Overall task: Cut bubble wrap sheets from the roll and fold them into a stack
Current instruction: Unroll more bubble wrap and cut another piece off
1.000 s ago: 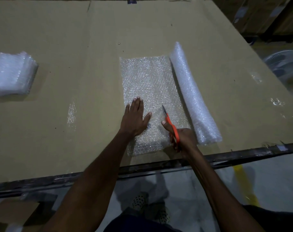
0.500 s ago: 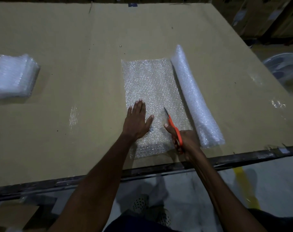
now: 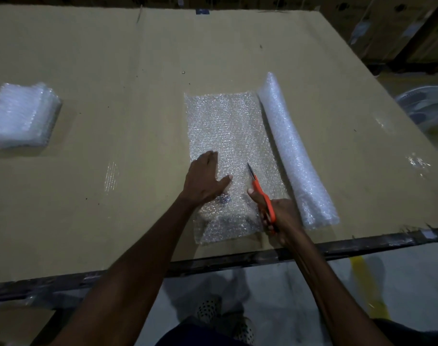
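Pressing the bubble wrap sheet (image 3: 228, 136), left hand (image 3: 204, 179) fingers straight; right hand (image 3: 279, 216) grips scissors (image 3: 261, 193).

Sheet (image 3: 228, 136) lies flat on table (image 3: 113, 58), centre, near front edge. Roll (image 3: 295, 151) just beside it on right. Stack (image 3: 20, 116) far left, well apart. Left hand (image 3: 203, 181) on sheet; right hand (image 3: 280, 216) with scissors (image 3: 260, 193) between left hand and roll.

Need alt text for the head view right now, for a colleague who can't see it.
A right hand holds orange scissors over an unrolled bubble wrap sheet on a cardboard-covered table, while the left hand presses the sheet flat. The roll lies to the right; a folded stack sits far left.
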### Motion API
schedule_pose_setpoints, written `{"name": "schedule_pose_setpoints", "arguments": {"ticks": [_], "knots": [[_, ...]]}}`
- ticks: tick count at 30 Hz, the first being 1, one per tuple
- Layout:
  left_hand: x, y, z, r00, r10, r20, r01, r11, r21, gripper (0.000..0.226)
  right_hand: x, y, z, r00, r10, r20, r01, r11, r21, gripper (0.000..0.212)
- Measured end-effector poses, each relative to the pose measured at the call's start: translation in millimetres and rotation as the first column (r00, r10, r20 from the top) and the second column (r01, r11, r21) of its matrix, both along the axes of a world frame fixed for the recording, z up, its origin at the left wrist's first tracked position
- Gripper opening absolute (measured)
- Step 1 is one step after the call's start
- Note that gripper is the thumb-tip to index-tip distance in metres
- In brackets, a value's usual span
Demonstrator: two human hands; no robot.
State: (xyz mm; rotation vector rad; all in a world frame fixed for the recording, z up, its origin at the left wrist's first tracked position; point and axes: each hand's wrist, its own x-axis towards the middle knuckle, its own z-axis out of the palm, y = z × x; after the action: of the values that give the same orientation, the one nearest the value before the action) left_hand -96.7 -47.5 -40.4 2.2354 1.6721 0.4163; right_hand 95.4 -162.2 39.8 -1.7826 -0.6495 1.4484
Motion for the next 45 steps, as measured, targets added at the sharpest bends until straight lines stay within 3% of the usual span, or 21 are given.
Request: {"name": "schedule_pose_setpoints", "arguments": {"ticks": [2, 9, 23, 45], "knots": [[0.2, 10.6, 4.0, 1.0, 0.016, -0.006, -0.015, 0.999, 0.051, 0.079, -0.7, -0.1, -0.8, 1.0, -0.002, -0.004, 0.002, 1.0, 0.001, 0.053], [-1.7, 25.0, -8.7, 0.995, -0.03, -0.093, 0.027, 0.999, -0.031, 0.081, 1.4, 5.4, -1.3, 1.0, 0.022, -0.005, -0.022, 1.0, 0.004, 0.052], [-1.6, 24.0, -18.6, 0.996, -0.011, -0.086, 0.014, 0.999, 0.035, 0.083, -3.1, 10.8, -4.1, 1.0, -0.01, 0.019, 0.009, 0.999, 0.032, 0.054], [0.2, 21.8, -11.9, 0.992, -0.001, -0.129, 0.006, 0.999, 0.035, 0.081, 9.2, 27.7, -2.1, 0.993, 0.121, -0.009, -0.12, 0.992, 0.049, 0.054]]}}
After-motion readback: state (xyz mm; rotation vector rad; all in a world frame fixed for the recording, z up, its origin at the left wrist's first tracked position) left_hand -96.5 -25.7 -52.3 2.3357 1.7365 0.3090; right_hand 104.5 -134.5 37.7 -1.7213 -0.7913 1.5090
